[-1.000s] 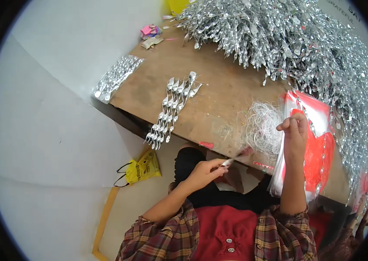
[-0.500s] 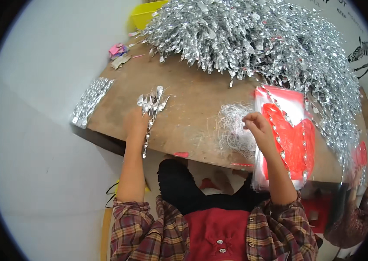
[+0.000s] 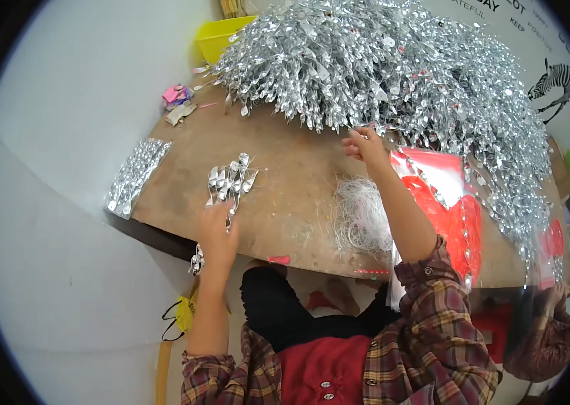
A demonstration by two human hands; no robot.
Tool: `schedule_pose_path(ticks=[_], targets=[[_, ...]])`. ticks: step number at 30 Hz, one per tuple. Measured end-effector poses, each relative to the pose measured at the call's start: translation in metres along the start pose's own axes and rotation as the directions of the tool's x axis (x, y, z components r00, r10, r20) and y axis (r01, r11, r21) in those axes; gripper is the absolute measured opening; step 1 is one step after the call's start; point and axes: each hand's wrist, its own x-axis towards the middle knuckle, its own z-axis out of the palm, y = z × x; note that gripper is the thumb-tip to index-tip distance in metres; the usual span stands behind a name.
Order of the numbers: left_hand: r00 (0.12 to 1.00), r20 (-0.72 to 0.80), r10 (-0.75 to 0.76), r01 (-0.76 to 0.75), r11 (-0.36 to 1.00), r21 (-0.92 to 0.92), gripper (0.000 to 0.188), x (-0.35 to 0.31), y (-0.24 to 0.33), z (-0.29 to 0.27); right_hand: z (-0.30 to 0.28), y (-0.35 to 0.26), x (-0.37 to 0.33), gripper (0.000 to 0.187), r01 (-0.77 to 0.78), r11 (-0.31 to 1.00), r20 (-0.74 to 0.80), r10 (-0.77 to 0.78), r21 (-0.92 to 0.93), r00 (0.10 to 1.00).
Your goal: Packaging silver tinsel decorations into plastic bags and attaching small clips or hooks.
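Observation:
My left hand (image 3: 217,236), slightly blurred, is closed around a small bunch of silver twisted foil strands (image 3: 231,179). Their flat, leaf-like ends fan out on the brown table beyond the fingers, and the other ends hang by the wrist over the near edge. My right hand (image 3: 366,144) reaches to the lower edge of a big heap of silver foil strands (image 3: 339,74). Its fingers are pinched together there; what lies between them is too small to make out. Beneath my right forearm is a tangle of white thread (image 3: 360,216).
Right of the thread lie clear plastic bags with red inside (image 3: 426,196), crossed by foil strands. A flat silver pack (image 3: 138,177) sits at the left edge, pink and purple scraps (image 3: 176,96) behind it. A yellow bin (image 3: 221,37) stands far left. Another person (image 3: 555,344) is at far right.
My right hand has moved from beside the thread, away and left, up to the heap's edge. My left hand has drawn nearer to me with the bunch, whose trailing ends swing left.

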Motion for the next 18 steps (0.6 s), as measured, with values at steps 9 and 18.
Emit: schedule_pose_path(ticks=[9,18], targets=[[0.882,0.464,-0.077,0.4,0.64,-0.655,0.027,-0.041,0.059,0.026,-0.001,0.012,-0.082,0.011,-0.144,0.914,0.308,0.023,0.378,0.951],[0.755,0.588,-0.29,0.511,-0.303,-0.805,0.034,0.002,0.058,0.069,-0.014,0.047,-0.306,0.014,-0.609,0.775,0.623,0.394,0.17,0.676]])
